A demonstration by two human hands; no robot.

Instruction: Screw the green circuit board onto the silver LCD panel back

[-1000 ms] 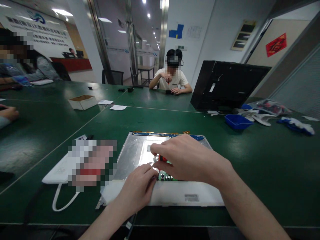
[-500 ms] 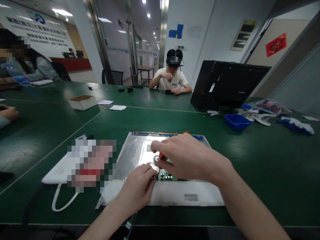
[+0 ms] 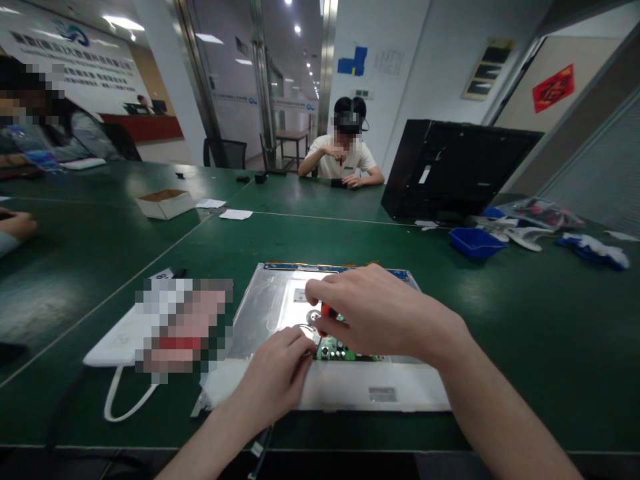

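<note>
A flat silver metal panel [image 3: 260, 300] lies in front of me, with a blue strip along its far edge and a white band along its near edge. On it sits a green circuit board [image 3: 345, 352], partly covered by my hands. My right hand [image 3: 370, 310] is closed round a red and black tool handle [image 3: 326, 321], held above the board; the tool's tip is hard to see. My left hand [image 3: 280, 367] rests at the board's left edge with fingers together, near thin wires; what its fingertips pinch, if anything, is hidden.
Left of the panel lie a white device [image 3: 115, 337] with a cable and a pixelated pink item. Farther off are an open box [image 3: 165, 205], a black monitor [image 3: 460, 170], a blue tray [image 3: 477, 243] and gloves [image 3: 593, 251]. People sit opposite and at the left.
My right hand has shifted very slightly to the right, and the red handle has turned or tilted a little. My left hand stays in place.
</note>
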